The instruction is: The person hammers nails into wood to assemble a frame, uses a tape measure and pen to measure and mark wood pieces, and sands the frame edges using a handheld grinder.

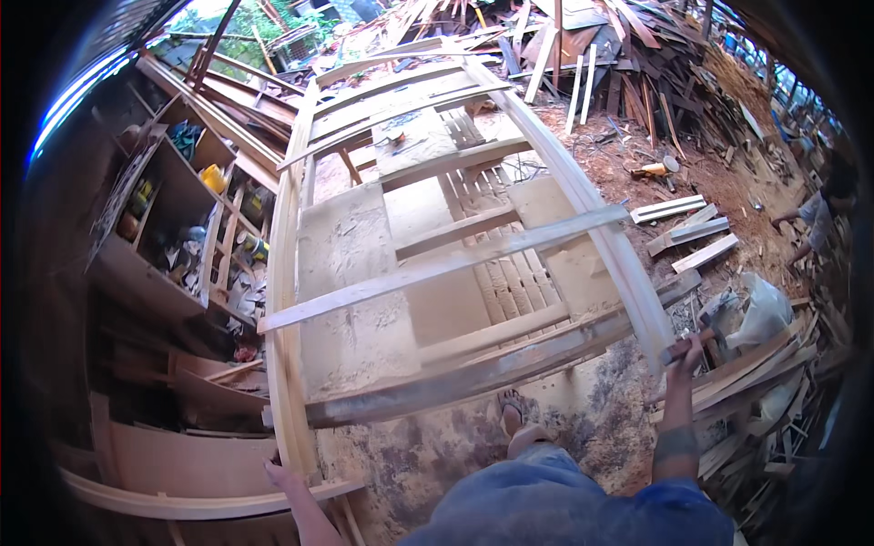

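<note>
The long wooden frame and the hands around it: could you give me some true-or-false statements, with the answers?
1. The right hand is empty. False: it grips a brown handle.
2. A pale slat lies across the left beam and the right beam. True.
3. The left hand is nearest the far end of the right beam. False: it is by the near end of the left beam.
4. A whitish plastic bag lies right of the frame. True.
5. The yellow container sits right of the frame. False: it is in the shelving on the left.
</note>
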`<act>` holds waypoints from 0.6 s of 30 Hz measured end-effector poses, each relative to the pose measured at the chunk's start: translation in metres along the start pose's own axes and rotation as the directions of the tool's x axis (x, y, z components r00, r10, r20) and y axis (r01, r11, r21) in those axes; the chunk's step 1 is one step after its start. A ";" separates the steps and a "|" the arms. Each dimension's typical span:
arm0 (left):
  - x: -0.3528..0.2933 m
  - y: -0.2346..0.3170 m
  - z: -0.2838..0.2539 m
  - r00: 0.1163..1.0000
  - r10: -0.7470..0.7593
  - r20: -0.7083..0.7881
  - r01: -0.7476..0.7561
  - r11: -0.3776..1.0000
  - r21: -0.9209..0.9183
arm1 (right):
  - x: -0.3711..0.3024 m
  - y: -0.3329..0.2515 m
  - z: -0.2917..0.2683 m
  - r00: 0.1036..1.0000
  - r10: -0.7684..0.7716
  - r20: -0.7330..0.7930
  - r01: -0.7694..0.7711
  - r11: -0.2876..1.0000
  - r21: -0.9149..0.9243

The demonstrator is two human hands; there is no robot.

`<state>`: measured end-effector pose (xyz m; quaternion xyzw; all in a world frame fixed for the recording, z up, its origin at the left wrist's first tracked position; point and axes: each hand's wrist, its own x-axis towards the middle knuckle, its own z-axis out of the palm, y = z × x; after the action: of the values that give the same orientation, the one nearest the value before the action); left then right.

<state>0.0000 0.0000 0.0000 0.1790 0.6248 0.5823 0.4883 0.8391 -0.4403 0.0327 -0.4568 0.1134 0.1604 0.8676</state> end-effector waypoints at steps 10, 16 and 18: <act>-0.025 0.065 0.161 0.826 0.532 0.186 -0.461 0.449 0.766 | 0.037 0.006 0.032 0.987 0.012 -0.157 0.004 0.995 0.102; -0.083 0.001 0.462 0.168 0.397 0.902 -0.981 0.160 0.112 | 0.040 0.021 -0.127 0.960 0.164 -0.225 -0.073 0.928 0.366; -0.094 -0.017 0.517 0.114 0.300 0.947 -0.991 -0.033 0.130 | -0.021 0.029 -0.120 0.930 0.257 -0.263 -0.155 0.922 0.354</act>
<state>0.4728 0.2071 0.1027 0.8924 0.3539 0.2544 0.1165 0.8030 -0.5284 -0.0492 -0.3108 0.3189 0.1582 0.8813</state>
